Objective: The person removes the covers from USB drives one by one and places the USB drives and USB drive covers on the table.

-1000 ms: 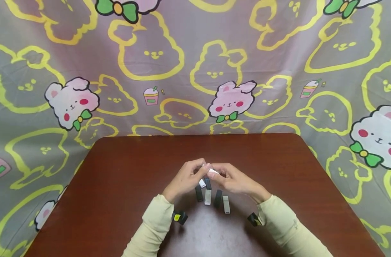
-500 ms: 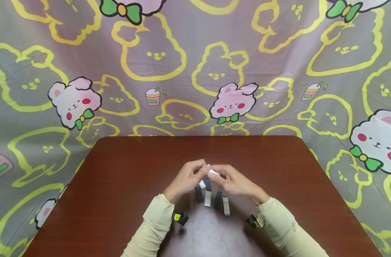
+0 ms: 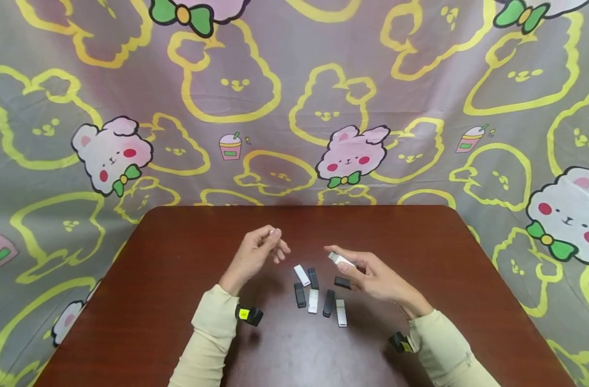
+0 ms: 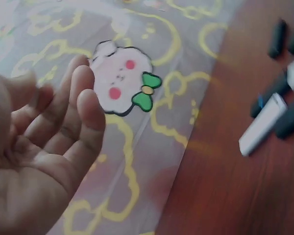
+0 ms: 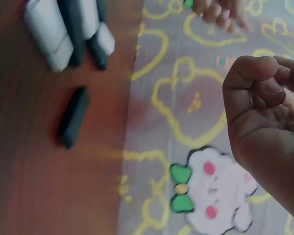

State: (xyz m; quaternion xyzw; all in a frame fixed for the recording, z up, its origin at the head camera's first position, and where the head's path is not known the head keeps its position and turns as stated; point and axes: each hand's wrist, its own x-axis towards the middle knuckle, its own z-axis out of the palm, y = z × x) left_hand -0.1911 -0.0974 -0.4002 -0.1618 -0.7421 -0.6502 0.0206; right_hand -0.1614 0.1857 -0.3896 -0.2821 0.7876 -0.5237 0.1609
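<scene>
My right hand (image 3: 378, 277) pinches a white USB flash drive (image 3: 345, 262) between thumb and fingers; its metal plug is bare and points left. Apart from it, to the left, my left hand (image 3: 255, 251) is raised with thumb and index finger together. A small white cap (image 3: 272, 231) barely shows between those fingertips; its rest is hidden. The other left fingers (image 4: 90, 110) are loosely bent. Beneath the right hand lies a black flash drive (image 3: 342, 282). Between the hands and nearer the person are a white drive (image 3: 302, 275) and a black drive (image 3: 313, 278), side by side.
Closer to the front lie more sticks: black (image 3: 300, 295), white (image 3: 313, 301), black (image 3: 329, 303) and pale grey (image 3: 341, 313). All rest on the brown table (image 3: 202, 226). A patterned curtain (image 3: 275, 107) hangs behind it.
The hands have drawn apart, the left going left and the right going right. The white flash drive's cap has come off, baring the plug. A black drive by the right hand has come into sight.
</scene>
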